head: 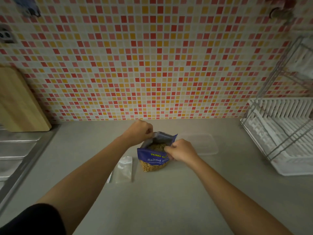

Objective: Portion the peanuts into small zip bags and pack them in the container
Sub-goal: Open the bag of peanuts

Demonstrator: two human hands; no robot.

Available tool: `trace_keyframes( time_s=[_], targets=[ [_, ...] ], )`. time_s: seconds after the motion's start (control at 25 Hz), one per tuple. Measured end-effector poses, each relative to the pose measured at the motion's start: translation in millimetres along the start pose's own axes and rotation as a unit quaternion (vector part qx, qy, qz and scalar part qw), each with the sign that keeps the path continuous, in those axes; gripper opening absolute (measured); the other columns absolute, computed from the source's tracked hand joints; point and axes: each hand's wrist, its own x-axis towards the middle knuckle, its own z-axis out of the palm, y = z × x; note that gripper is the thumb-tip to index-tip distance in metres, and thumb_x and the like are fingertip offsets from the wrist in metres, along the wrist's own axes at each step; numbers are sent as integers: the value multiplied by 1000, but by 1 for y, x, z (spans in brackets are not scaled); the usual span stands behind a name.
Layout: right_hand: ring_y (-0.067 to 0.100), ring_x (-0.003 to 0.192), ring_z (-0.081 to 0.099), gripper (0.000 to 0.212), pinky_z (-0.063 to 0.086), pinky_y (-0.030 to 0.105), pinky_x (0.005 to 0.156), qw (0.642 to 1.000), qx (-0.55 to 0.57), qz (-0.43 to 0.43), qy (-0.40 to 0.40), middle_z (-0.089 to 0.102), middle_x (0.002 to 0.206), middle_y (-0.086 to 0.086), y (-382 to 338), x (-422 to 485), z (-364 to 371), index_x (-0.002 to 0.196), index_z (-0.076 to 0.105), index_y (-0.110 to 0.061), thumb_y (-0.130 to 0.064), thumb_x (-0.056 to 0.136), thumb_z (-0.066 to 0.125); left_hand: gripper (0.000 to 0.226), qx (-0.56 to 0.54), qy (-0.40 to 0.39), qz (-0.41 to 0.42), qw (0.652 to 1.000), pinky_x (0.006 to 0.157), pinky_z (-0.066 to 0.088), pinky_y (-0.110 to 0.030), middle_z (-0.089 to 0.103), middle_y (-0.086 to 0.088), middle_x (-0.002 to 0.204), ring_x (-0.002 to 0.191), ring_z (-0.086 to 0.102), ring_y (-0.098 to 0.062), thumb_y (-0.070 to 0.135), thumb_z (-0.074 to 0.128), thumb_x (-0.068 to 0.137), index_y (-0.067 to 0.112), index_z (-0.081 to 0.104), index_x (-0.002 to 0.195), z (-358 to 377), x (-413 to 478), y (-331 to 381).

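A blue peanut bag stands upright on the grey counter, its mouth pulled open with peanuts showing inside and through a clear window below the label. My left hand pinches the far left rim of the bag's mouth. My right hand grips the near right rim. A small stack of clear zip bags lies flat just left of the peanut bag. A clear rectangular container sits behind and to the right of the bag, partly hidden by my right hand.
A white dish rack with a wire frame fills the right side. A steel sink drainboard runs along the left, with a wooden cutting board leaning on the tiled wall. Bare grey counter lies in front.
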Motion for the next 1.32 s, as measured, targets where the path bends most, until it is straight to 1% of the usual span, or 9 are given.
trace_keyframes(
  time_s=[0.08, 0.2, 0.28, 0.4, 0.52, 0.68, 0.8, 1.04, 1.32],
  targets=[
    [22, 70, 64, 33, 52, 28, 72, 999, -45, -11, -23, 70, 68, 9, -4, -7, 3, 65, 69, -6, -30, 80, 53, 21, 23, 21, 18, 999, 70, 42, -22, 67, -10, 92, 76, 55, -16, 17, 49, 93, 4, 64, 97, 0, 1, -1],
    [16, 58, 64, 35, 54, 21, 60, 996, 66, 4, -64, 64, 52, -1, -7, -14, 6, 58, 66, -13, -31, 86, 54, 24, 11, 61, 22, 998, 79, 49, -27, 69, -12, 96, 82, 60, -20, 17, 47, 95, 3, 65, 100, 6, 2, 1],
    [14, 55, 65, 41, 54, 23, 62, 991, 137, 4, 2, 65, 53, -2, 4, -12, 2, 60, 64, -15, -39, 90, 52, 24, -67, 62, 10, 996, 76, 46, -20, 70, -6, 96, 79, 58, -13, 19, 51, 94, 5, 68, 103, 3, -5, -2],
    [21, 74, 69, 22, 50, 26, 76, 979, 134, -18, 156, 72, 87, 4, 37, -3, 0, 94, 67, -10, -28, 92, 54, 25, -238, 93, -74, 964, 67, 43, -11, 67, 5, 96, 73, 58, -5, 14, 51, 93, 12, 67, 111, 3, -43, -15],
    [20, 93, 66, 32, 43, 16, 83, 981, 135, -69, 125, 64, 108, -1, 56, 3, 12, 121, 59, -9, -10, 88, 59, 31, -316, 48, -128, 939, 65, 48, -14, 68, 7, 91, 70, 63, -7, 2, 53, 86, 18, 65, 109, 25, -81, -23],
    [18, 84, 67, 12, 47, 16, 75, 972, 152, -122, 133, 71, 89, 4, 44, 16, 26, 85, 64, -16, -4, 82, 65, 12, -263, 67, -120, 955, 66, 43, -23, 67, -1, 75, 71, 60, -17, 16, 62, 87, 10, 72, 89, 52, -73, -15],
    [20, 75, 65, 32, 48, 29, 73, 973, 146, -119, 137, 66, 77, 1, 37, 30, 25, 69, 49, -30, -7, 82, 66, 16, -240, 89, -123, 959, 60, 34, -10, 63, -1, 69, 67, 56, -19, 16, 62, 87, 4, 71, 83, 50, -56, -21],
    [17, 75, 62, 15, 39, 6, 60, 961, 165, -124, 182, 63, 76, 0, 36, 56, 24, 79, 53, -16, -6, 84, 63, 14, -275, 146, -183, 932, 58, 36, -4, 63, -1, 73, 67, 54, -13, 14, 60, 88, 4, 71, 88, 41, -36, -42],
    [21, 80, 64, 4, 39, 17, 65, 956, 181, -112, 200, 70, 87, 12, 42, 65, 31, 90, 61, -4, -7, 87, 60, 17, -278, 120, -182, 936, 63, 39, -17, 65, -3, 77, 74, 56, -18, 18, 60, 89, 6, 71, 89, 47, -33, -50]
  ],
)
